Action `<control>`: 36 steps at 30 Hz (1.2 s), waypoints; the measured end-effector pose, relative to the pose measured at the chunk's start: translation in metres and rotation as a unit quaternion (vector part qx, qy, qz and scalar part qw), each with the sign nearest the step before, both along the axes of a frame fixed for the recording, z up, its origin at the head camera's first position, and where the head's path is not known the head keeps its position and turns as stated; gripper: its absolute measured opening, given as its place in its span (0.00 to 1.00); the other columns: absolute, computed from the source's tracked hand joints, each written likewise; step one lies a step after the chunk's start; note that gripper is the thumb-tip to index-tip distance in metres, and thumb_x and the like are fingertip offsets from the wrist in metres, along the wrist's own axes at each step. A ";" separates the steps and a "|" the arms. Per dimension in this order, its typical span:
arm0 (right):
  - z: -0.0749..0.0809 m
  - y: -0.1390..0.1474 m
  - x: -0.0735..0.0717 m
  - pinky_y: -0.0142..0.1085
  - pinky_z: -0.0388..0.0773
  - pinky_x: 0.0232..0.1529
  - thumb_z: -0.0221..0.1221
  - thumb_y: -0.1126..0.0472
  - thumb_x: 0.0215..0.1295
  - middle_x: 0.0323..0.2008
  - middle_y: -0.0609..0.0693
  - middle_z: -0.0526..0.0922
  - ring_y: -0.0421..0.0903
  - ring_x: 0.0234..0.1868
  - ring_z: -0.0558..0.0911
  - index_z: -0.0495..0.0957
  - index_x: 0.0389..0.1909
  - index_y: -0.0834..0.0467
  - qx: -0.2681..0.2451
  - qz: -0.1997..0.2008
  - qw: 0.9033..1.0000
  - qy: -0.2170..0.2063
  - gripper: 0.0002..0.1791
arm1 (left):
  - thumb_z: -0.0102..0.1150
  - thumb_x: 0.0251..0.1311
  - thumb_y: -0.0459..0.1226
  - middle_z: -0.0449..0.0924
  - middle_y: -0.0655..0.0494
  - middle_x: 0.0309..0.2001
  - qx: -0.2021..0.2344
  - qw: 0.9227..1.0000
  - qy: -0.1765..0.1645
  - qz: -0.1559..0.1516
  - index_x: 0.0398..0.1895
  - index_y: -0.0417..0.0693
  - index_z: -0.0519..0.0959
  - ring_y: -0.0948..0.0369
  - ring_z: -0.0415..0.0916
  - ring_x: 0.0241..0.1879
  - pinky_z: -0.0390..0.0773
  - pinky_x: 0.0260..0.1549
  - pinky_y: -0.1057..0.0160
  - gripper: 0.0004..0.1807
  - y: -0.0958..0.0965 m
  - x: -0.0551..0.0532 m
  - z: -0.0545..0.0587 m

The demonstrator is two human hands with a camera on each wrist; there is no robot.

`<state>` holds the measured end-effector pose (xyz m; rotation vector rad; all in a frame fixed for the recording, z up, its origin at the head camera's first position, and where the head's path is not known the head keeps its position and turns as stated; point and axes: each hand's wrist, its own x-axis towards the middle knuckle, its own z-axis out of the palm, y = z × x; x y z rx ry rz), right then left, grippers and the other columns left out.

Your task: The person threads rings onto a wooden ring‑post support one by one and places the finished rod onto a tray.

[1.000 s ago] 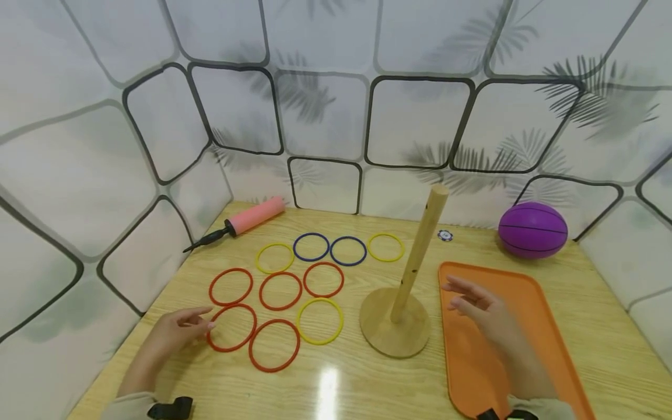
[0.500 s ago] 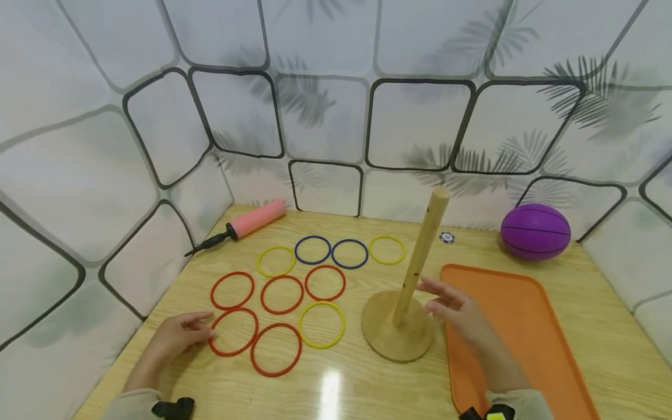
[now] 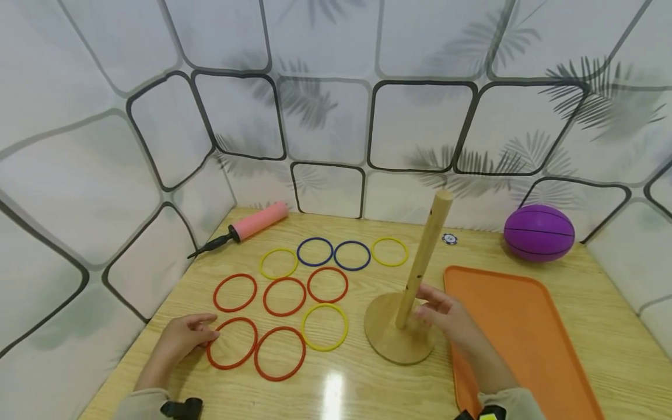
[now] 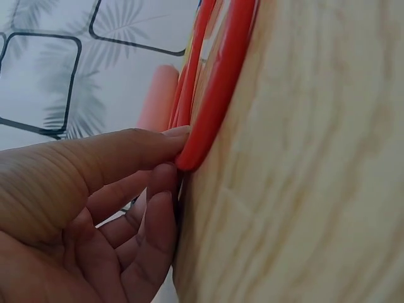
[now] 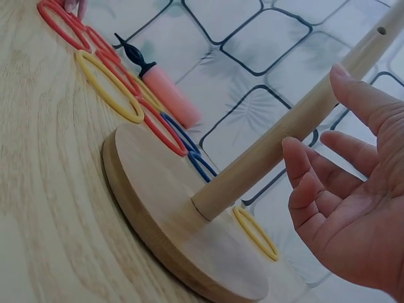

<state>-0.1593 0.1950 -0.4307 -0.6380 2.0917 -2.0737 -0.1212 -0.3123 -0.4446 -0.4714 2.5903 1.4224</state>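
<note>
My left hand (image 3: 181, 338) pinches the edge of the nearest left red ring (image 3: 231, 368) between thumb and fingertips. In the left wrist view, the ring's near edge (image 4: 221, 82) sits close to the wooden tabletop (image 4: 303, 158). My right hand (image 3: 447, 318) is beside the lower part of a wooden pole (image 3: 427, 251), fingers loosely bent and not wrapped round it. From the right wrist, the thumb overlaps the pole (image 5: 252, 165); whether it touches is unclear. The pole rises from a round wooden base (image 3: 380, 335), with small holes along its side.
Several more red, yellow and blue rings lie flat left of the base, among them a yellow ring (image 3: 322, 350) and a blue ring (image 3: 315, 238). A pink hand pump (image 3: 259, 221), purple ball (image 3: 539, 233), small chip (image 3: 449, 239) and orange tray (image 3: 504, 315) surround them.
My right hand has moved left from over the tray to the pole. The red ring at my left hand has slid slightly toward me, away from the red ring behind it.
</note>
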 end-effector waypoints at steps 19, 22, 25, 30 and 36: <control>-0.002 -0.013 0.001 0.35 0.76 0.40 0.59 0.63 0.64 0.39 0.42 0.84 0.42 0.37 0.82 0.74 0.55 0.70 0.025 -0.057 0.993 -0.102 0.21 | 0.68 0.53 0.39 0.84 0.50 0.36 0.049 0.999 -0.012 0.003 0.59 0.30 0.71 0.63 0.78 0.30 0.78 0.30 0.64 0.32 -0.008 0.012 0.000; -0.002 -0.015 0.001 0.35 0.77 0.41 0.59 0.65 0.64 0.41 0.43 0.84 0.41 0.37 0.82 0.71 0.56 0.75 0.008 -0.052 0.994 -0.100 0.23 | 0.67 0.54 0.40 0.84 0.50 0.40 0.070 0.997 -0.018 0.005 0.60 0.30 0.71 0.64 0.80 0.33 0.79 0.34 0.65 0.33 -0.014 0.016 -0.001; -0.003 -0.015 0.000 0.35 0.78 0.42 0.58 0.66 0.64 0.43 0.45 0.84 0.40 0.38 0.82 0.71 0.56 0.76 -0.007 -0.046 0.994 -0.099 0.23 | 0.67 0.55 0.41 0.84 0.52 0.42 0.082 0.996 -0.027 0.008 0.60 0.32 0.71 0.66 0.80 0.35 0.78 0.36 0.66 0.32 -0.021 0.019 0.001; -0.003 -0.014 0.000 0.35 0.78 0.43 0.58 0.66 0.65 0.43 0.45 0.84 0.40 0.39 0.82 0.76 0.54 0.68 -0.017 -0.039 0.995 -0.095 0.18 | 0.63 0.59 0.41 0.83 0.51 0.44 0.102 0.994 -0.023 -0.011 0.61 0.32 0.70 0.65 0.81 0.38 0.78 0.39 0.66 0.30 -0.025 0.022 0.014; -0.003 -0.013 0.001 0.34 0.78 0.42 0.57 0.66 0.66 0.42 0.43 0.84 0.39 0.38 0.82 0.73 0.56 0.73 -0.012 -0.034 0.996 -0.086 0.21 | 0.61 0.61 0.40 0.82 0.49 0.44 0.116 0.993 -0.009 -0.036 0.63 0.31 0.67 0.63 0.81 0.40 0.78 0.41 0.64 0.31 -0.011 0.020 0.038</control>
